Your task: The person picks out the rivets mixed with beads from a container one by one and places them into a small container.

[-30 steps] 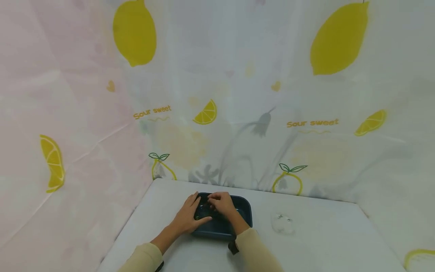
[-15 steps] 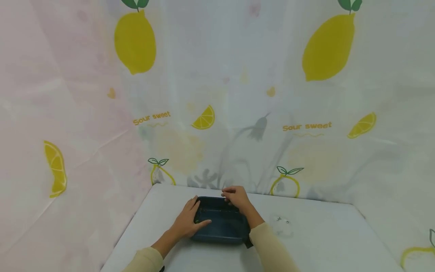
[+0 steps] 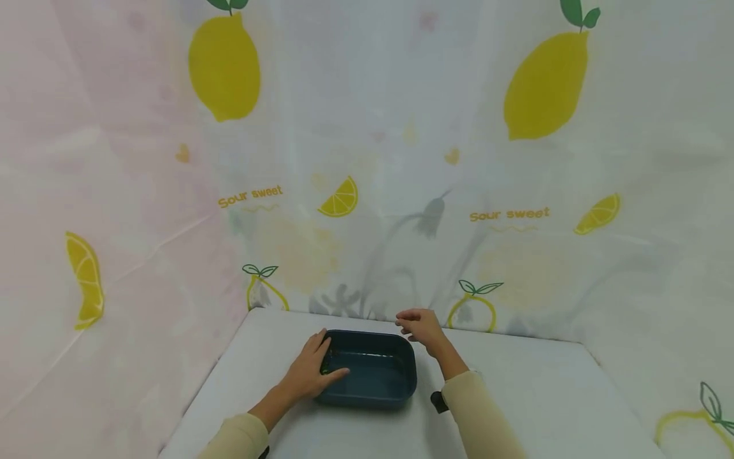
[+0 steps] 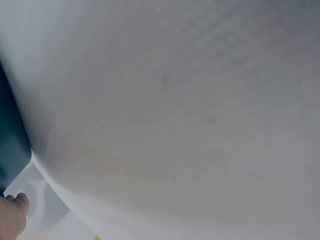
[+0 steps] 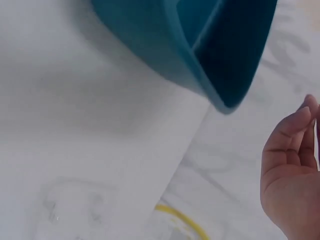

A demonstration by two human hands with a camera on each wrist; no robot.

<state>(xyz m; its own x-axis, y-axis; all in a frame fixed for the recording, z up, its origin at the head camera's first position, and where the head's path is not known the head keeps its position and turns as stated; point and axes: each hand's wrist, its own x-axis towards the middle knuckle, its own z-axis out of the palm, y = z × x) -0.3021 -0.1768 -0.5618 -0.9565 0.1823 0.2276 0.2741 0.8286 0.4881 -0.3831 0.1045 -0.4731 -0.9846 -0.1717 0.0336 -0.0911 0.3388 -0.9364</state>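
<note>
A dark blue-green rectangular dish (image 3: 373, 376) with deep walls stands on the white table. My left hand (image 3: 309, 371) lies along its left side, fingers stretched along the rim and thumb reaching over the inside. In the left wrist view only part of this hand (image 4: 12, 215) shows, beside the dish wall (image 4: 11, 135). My right hand (image 3: 423, 326) hovers off the back right corner of the dish, apart from it. In the right wrist view the bent fingers (image 5: 290, 135) bring their tips close to the thumb. Whether they pinch something small I cannot tell.
A clear see-through object (image 5: 70, 210) lies on the table to the right of the dish, mostly behind my right forearm in the head view. The white table (image 3: 550, 395) ends at a lemon-print curtain (image 3: 378, 159) at the back and sides.
My right hand has come up out of the dish and moved to the right, past its back right corner. The left hand has stayed at the dish's left side.
</note>
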